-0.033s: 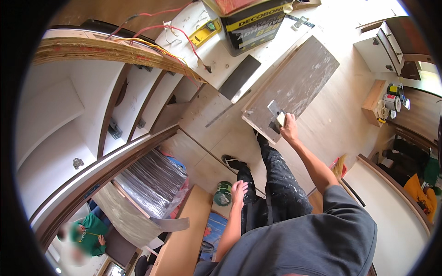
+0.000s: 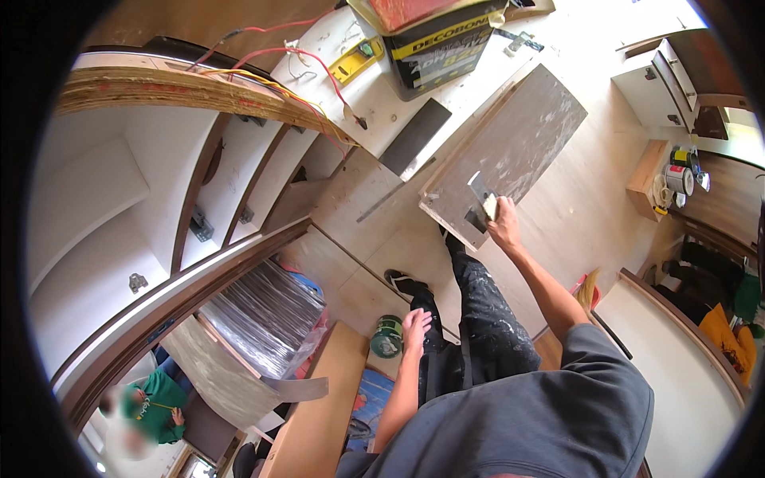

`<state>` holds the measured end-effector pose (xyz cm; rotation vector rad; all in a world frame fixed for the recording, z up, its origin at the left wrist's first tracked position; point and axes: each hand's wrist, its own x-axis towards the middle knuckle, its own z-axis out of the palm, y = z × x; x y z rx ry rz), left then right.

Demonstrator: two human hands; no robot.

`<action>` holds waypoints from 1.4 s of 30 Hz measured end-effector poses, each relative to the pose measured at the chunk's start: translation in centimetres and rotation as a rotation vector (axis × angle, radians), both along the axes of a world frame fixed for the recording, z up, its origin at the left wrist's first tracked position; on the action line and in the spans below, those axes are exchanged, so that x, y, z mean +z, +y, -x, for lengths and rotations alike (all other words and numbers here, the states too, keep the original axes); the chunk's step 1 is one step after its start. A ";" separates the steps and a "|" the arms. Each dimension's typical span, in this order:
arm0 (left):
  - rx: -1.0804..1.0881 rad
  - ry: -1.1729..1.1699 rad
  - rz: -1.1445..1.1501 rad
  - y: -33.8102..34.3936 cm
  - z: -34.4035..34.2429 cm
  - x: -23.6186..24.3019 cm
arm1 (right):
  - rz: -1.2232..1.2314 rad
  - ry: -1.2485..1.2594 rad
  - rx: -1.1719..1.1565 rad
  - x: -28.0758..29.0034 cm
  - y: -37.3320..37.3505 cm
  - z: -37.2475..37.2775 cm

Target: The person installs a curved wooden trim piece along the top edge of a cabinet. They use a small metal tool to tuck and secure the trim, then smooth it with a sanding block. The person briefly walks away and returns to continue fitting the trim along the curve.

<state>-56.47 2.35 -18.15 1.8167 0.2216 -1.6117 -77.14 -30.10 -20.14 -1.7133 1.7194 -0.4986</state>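
Observation:
My right hand (image 2: 504,227) is closed around a putty knife (image 2: 480,188). Its flat metal blade points up and to the left over a grey-brown board (image 2: 532,131) with whitish smears. The blade lies at or just above the board's surface; I cannot tell whether it touches. A small dark patch (image 2: 476,217) shows beside the hand, close to the board's near corner. My left hand (image 2: 415,327) hangs near my left thigh, holding nothing, its fingers loosely stretched.
Beyond the board stands a large dark adhesive tin (image 2: 442,60), beside a yellow spirit level (image 2: 356,60) and loose red wires (image 2: 325,65). A green can (image 2: 387,336) is near my left foot. Cabinet shelving (image 2: 103,171) fills the left. Another person in green (image 2: 162,410) is at lower left.
My right hand and the putty knife have shifted very slightly to the right and the blade has tilted a little. My left hand stays by my thigh.

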 end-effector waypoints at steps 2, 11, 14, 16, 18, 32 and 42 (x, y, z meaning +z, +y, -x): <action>-0.028 -0.009 0.041 -3.1 0.3 0.8 | 0.086 -0.073 0.011 5.4 -1.6 -0.7; -0.005 -0.059 0.078 -7.1 -0.2 2.3 | -0.022 -0.619 -0.072 20.8 -9.0 -12.2; -0.003 -0.078 0.048 -6.5 -1.0 2.8 | 0.424 -0.490 0.114 23.1 -10.9 -15.6; 0.001 -0.099 0.042 -6.1 -1.5 3.0 | 0.484 -0.428 0.199 24.3 -11.6 -17.2; 0.017 -0.093 0.050 -5.8 -1.9 3.2 | 0.479 -0.369 0.331 25.1 -12.6 -18.1; 0.033 -0.084 0.081 -7.4 -0.5 3.3 | 0.530 -0.283 0.480 22.3 -14.6 -21.1; -0.003 -0.110 0.101 -9.0 -0.8 3.9 | 0.543 -0.347 0.596 23.3 -16.2 -21.6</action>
